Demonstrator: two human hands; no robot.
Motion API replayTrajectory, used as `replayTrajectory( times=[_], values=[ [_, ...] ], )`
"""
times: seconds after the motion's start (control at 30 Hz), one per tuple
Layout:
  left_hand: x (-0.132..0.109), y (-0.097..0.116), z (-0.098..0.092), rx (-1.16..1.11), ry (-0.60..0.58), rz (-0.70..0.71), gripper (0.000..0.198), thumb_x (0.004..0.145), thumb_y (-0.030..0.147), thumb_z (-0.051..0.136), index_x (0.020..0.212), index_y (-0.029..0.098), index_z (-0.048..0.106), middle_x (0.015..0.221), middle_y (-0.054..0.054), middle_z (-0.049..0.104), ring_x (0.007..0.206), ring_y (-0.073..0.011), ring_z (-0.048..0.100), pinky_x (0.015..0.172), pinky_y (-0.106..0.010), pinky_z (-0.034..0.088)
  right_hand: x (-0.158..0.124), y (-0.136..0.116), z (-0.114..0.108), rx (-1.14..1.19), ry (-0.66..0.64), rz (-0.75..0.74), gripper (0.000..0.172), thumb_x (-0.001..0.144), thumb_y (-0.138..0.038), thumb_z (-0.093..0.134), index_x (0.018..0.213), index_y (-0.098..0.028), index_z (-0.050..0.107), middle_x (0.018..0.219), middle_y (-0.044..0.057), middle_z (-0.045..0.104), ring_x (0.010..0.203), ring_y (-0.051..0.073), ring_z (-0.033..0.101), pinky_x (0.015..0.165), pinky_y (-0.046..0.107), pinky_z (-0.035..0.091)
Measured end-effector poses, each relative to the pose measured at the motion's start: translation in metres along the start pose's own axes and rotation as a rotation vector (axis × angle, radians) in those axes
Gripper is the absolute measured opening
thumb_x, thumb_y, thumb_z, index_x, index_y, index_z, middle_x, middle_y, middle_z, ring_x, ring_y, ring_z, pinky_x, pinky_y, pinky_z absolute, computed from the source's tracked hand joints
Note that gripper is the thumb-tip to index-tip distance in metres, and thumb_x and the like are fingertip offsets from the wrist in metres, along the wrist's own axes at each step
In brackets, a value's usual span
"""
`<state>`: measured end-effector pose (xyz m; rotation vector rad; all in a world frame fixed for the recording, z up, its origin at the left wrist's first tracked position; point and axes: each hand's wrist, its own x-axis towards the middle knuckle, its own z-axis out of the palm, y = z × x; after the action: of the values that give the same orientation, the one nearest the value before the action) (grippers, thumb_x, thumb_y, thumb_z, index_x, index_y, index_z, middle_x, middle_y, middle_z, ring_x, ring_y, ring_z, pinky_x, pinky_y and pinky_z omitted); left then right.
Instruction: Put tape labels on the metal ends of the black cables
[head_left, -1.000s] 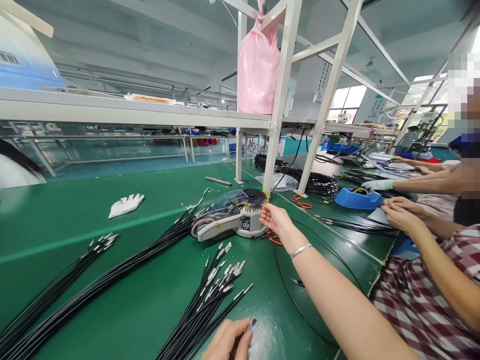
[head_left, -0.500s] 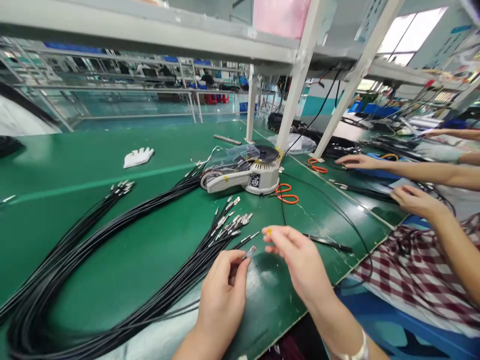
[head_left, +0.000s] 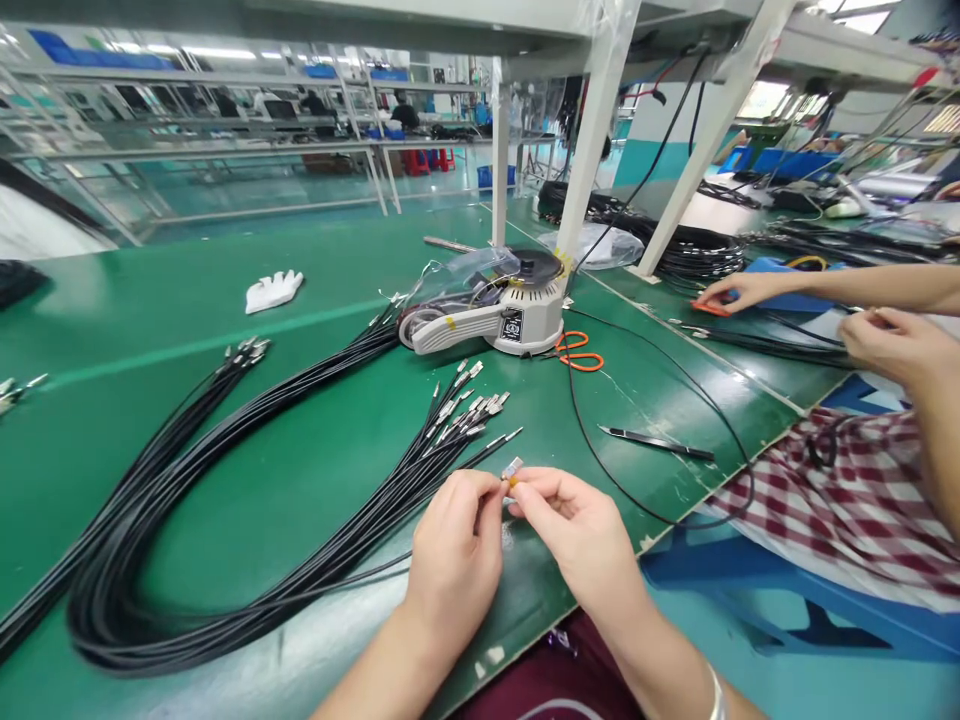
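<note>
Just this side of the round off-white plastic machine (head_left: 525,318), I'm watching the bare left hand (head_left: 456,540) pinching a flat silver metal cable plug (head_left: 513,467) by its base; the right hand (head_left: 589,535) is holding a tiny amber strip (head_left: 513,481) there. Orange-handled scissors (head_left: 587,360) are lying beside the machine, a white fabric glove (head_left: 273,292) left of it.

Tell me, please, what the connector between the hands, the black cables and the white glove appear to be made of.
The connector looks like bright metal, judging by its silvery glints. The cables seem sheathed in smooth plastic or rubber, given their black sheen. The glove is probably matt fabric, soft-looking and without shine.
</note>
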<state>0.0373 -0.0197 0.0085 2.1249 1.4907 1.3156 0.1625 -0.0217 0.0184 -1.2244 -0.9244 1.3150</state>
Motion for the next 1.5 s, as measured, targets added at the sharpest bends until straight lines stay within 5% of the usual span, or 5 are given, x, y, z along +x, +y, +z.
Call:
replayTrajectory(
  times=[0.57,1.5],
  values=[
    [0.002,0.002,-0.0039,0.054,0.021,0.192,0.02,0.087,0.008,0.045,0.092,0.019,0.06,0.078,-0.001,0.062,0.07,-0.0091,0.059,0.062,-0.02,0.049,0.0038,-0.0035,0.0021,-0.078,0.032,-0.028,0.017,0.067,-0.033,0.068,0.062,-0.017,0.065,0.078,0.006,0.071,0.071,0.018,0.065,0.07,0.03,0.053],
    [0.0004,0.0011,-0.0023,-0.002,0.019,0.103,0.02,0.087,0.01,0.051,0.101,0.019,0.061,0.084,-0.001,0.063,0.074,-0.0095,0.061,0.069,-0.02,0.049,0.0064,-0.0036,-0.0002,-0.123,-0.034,-0.046,0.016,0.072,-0.031,0.065,0.066,-0.016,0.064,0.082,0.007,0.07,0.075,0.019,0.065,0.074,0.032,0.052]
  ],
)
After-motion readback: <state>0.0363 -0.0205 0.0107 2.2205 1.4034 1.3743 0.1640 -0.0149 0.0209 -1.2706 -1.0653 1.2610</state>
